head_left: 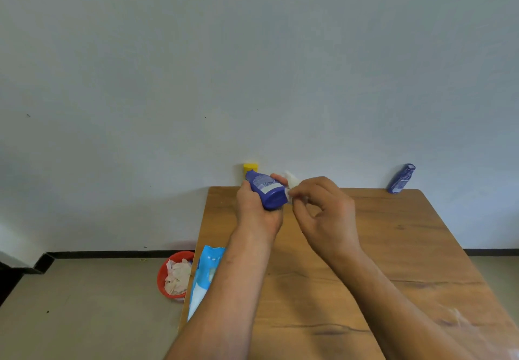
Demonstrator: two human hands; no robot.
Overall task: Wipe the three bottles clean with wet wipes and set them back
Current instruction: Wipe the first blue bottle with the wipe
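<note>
**A:** so where's the bottle at right now?

**B:** The blue bottle (266, 189) is up off the counter (365, 247), just above the middle of the frame. My left grip (254, 205) is wrapped round its lower body from underneath. It's tipped over, cap end pointing to the upper left, label side facing me.

**A:** and the other hand?

**B:** My right grip (323, 213) sits just right of it, thumb and forefinger pinching a white wet wipe (290, 181). The wipe touches the bottle's base end, and a bit of it sticks up above my fingers.

**A:** what about the other two?

**B:** The yellow bottle (250, 168) is at the counter's far edge by the wall (252, 50), mostly hidden behind the one I'm holding, so I only see its top. The second blue bottle (401, 179) is over at the far right corner, top leaning right. Can't tell if it touches the wall.

**A:** anything else around?

**B:** A light blue wipes pack (206, 275) lies on the counter's left edge, next to my left forearm. On the floor (84, 303), lower left, there's a red bowl (160, 278) with crumpled wipes (177, 278) in it.
</note>
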